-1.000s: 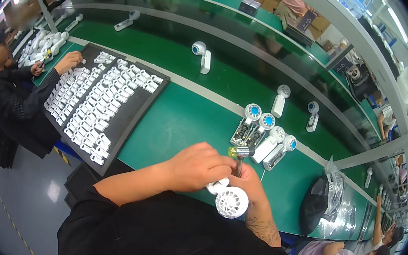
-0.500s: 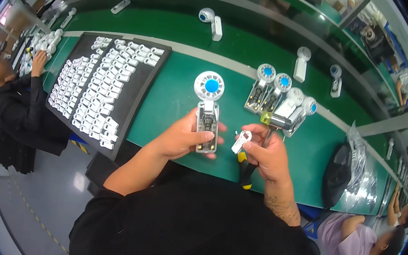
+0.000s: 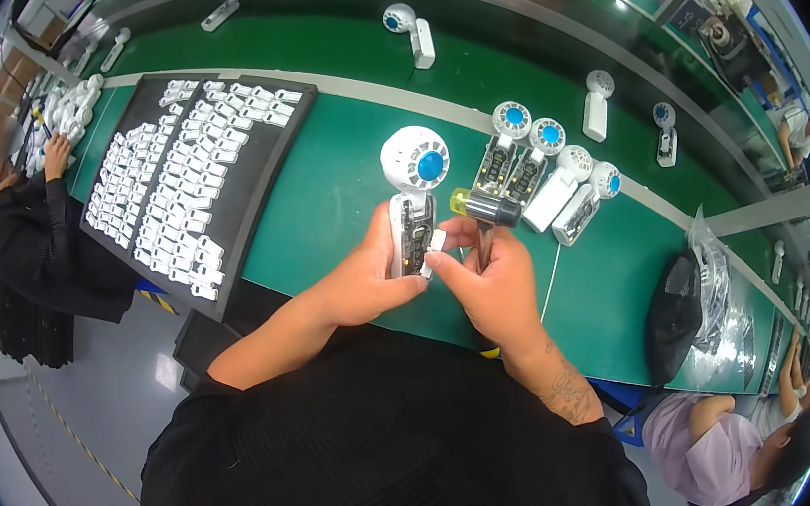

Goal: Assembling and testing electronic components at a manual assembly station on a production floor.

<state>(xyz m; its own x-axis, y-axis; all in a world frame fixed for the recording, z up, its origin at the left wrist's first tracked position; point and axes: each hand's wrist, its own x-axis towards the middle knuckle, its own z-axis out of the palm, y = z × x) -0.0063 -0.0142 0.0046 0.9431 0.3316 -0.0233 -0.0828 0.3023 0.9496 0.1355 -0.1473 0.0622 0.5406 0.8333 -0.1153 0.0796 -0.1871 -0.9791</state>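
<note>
My left hand [image 3: 360,270] is closed round the handle of a white handheld fan [image 3: 404,158] with a blue hub. The handle's shell is open, and its circuit parts show. My right hand [image 3: 501,286] pinches a small white plastic part [image 3: 437,243] against the right side of that handle; its far end is hidden by the fingers. The same hand keeps hold of a mallet [image 3: 492,209] with a yellow and black head, its shaft running down into the palm. Beyond the mallet, several fans [image 3: 526,162] lie side by side, some with open handles.
At left, a black tray [image 3: 263,187] carries rows of small white parts. Several fans lie on the green belt [image 3: 505,75] behind a pale rail. A black bag [image 3: 669,323] and clear plastic bags [image 3: 719,299] lie at right. Co-workers [image 3: 25,210] sit on both sides.
My right hand has moved left and brought the small white part up to the fan's handle, with the mallet along. My left hand has turned the fan slightly to the right.
</note>
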